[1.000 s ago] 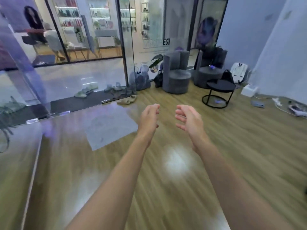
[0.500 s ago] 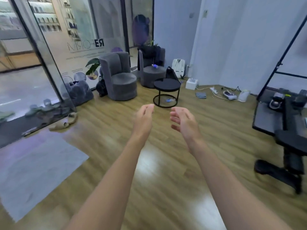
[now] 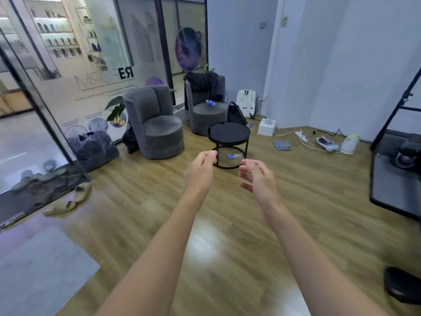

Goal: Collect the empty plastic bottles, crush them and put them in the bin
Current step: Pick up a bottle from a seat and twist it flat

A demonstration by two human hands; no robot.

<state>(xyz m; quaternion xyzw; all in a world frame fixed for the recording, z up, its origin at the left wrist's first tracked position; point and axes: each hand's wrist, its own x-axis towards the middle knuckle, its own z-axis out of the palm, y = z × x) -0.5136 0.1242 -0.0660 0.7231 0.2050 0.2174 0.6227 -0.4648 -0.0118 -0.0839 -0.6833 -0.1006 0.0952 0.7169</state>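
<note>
Swinging right and closer over the last second, the view now centres on the seating corner, while the grey mat (image 3: pixel 38 270) slips to the lower left. A glass shopfront (image 3: pixel 91 65) closes the left side. Two grey armchairs (image 3: pixel 157 126) stand before it, the farther one draped with dark clothing. A round black table (image 3: pixel 229 132) sits just in front of them. A black backpack (image 3: pixel 235 114) leans beside the far chair, and a power strip with loose cables (image 3: pixel 301 136) trails along the wall. The person's left hand (image 3: pixel 200 172) and right hand (image 3: pixel 259 179) are held out, palms facing, fingers loosely curled and holding nothing. One clear bottle with a blue label (image 3: pixel 232 156) lies on its side on the floor inside the table's frame. A second bottle (image 3: pixel 210 103) rests on the far chair's seat. No bin can be made out. Both bottles look light and thin-walled, likely to roll at a touch and to buckle easily once squeezed at mid-body. The smooth plastic may slip, so a full wrap around the middle seems the safest hold. The table's legs and base ring fence in the floor bottle, so the reach probably has to go low between them.
</note>
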